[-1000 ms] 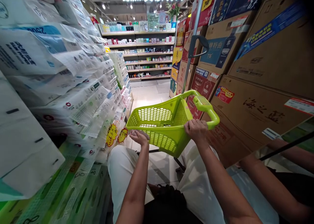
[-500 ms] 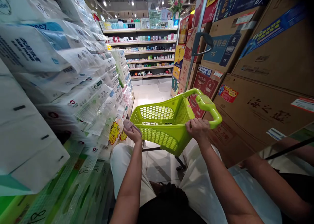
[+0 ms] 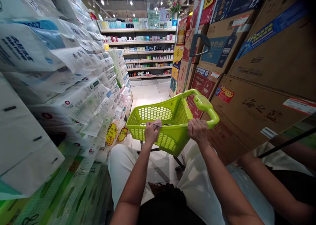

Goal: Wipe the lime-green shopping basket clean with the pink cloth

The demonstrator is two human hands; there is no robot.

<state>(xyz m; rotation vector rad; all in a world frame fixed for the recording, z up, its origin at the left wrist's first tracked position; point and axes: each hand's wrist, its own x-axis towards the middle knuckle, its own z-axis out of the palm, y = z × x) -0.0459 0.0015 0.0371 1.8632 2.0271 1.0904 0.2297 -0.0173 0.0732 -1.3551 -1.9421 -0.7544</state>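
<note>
A tall, bumpy wall of white paper packs in clear plastic wrap [image 3: 71,73] fills the left side; a high stack of big brown cardboard boxes [image 3: 261,80] fills the right; a wide rack of pale shelves [image 3: 155,42], loaded with small boxes and bottles [image 3: 158,58], stands well apart at the back; between the packs and the big boxes, a bright green plastic shopping cart [image 3: 179,134] stands upright on the pale tile floor [image 3: 158,169], just in front of the person's knees [image 3: 120,159].

The right hand [image 3: 198,129] is curled over the cart's near top edge [image 3: 172,126], just beside the thick, rounded green handle [image 3: 203,101]; the left hand [image 3: 151,132] is bunched up at the same edge, farther left, with its fingers closed around a small, soft, pinkish-grey cloth [image 3: 158,123]; how hard each hand squeezes, I cannot tell.

To rub the edge well, it would help to press the cloth flat and slide it in long, slow strokes; the right hand should hold the cart firm, as it might roll; a fold of the cloth over the edge would likely reach both sides at once.

The cart's long way runs side to side across the person's front; its shallow end points left, to the paper packs; its deep end, with the handle, points right, to the brown boxes; its open top faces up.
</note>
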